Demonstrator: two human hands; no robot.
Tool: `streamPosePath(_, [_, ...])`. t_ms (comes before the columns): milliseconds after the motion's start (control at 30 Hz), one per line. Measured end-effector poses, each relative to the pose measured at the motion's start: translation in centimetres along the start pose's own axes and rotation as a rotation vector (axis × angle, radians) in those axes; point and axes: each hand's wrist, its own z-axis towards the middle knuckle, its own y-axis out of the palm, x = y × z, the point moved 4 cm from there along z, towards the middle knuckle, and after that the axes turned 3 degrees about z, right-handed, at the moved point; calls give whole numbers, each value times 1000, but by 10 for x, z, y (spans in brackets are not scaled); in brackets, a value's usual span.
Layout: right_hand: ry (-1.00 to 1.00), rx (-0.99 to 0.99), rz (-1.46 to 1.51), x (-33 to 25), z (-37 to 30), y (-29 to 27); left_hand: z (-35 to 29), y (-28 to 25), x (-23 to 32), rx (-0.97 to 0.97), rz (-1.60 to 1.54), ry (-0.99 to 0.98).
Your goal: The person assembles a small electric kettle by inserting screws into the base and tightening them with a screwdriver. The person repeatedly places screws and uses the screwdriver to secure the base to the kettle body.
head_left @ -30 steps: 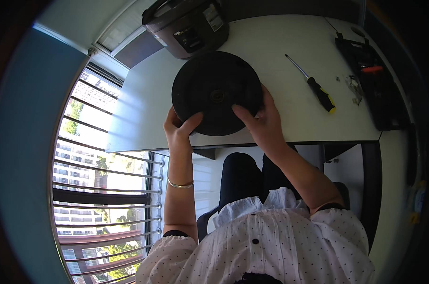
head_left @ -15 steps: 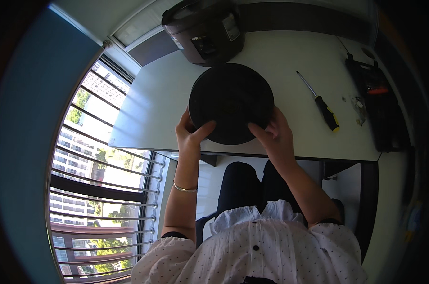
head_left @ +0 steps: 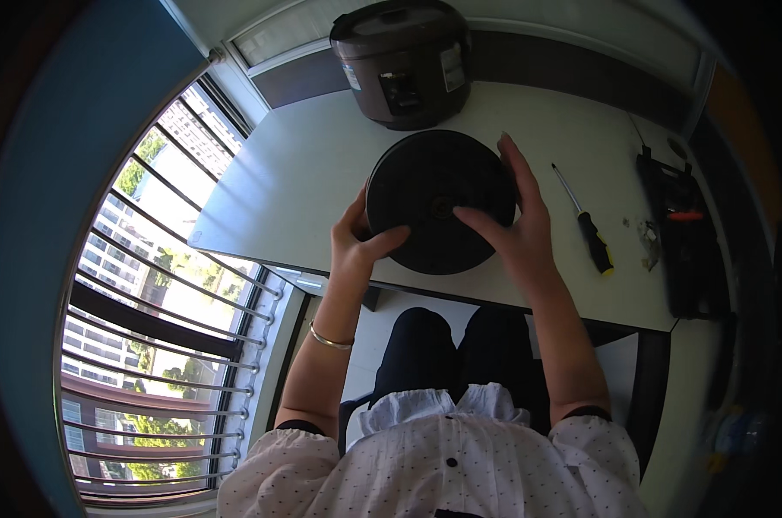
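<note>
A pale tabletop (head_left: 296, 173) across the frame's middle carries a dark cooker (head_left: 401, 56) at top centre and, toward the right, a screwdriver (head_left: 593, 237) (black-and-yellow-handled), small pieces (head_left: 649, 244) and a black case (head_left: 697, 259).

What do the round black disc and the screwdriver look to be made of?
The round black disc has a dark, mostly dull face: perhaps plastic or coated metal. The screwdriver has a likely steel shaft, greyish and shiny; its black-and-yellow handle suggests plastic or rubber.

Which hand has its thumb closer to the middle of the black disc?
The right hand: its thumb tip lies beside the centre of the black disc, while the left hand has its thumb tip nearer the rim.
</note>
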Motion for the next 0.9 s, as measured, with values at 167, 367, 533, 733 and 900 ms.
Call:
streamPosePath(167, [3, -134, 32, 2, 18, 5, 2, -1, 3, 6, 3, -20])
streamPosePath(367, [18, -107, 70, 8, 17, 9, 3, -3, 3, 4, 17, -12])
streamPosePath(533, [-19, -76, 58, 9, 18, 9, 2, -2, 5, 18, 17, -26])
streamPosePath(733, [-54, -62, 66, 7, 18, 10, 3, -4, 0, 30, 47, -16])
streamPosePath(900, [45, -80, 119, 7, 17, 11, 4, -5, 0, 38, 70, -31])
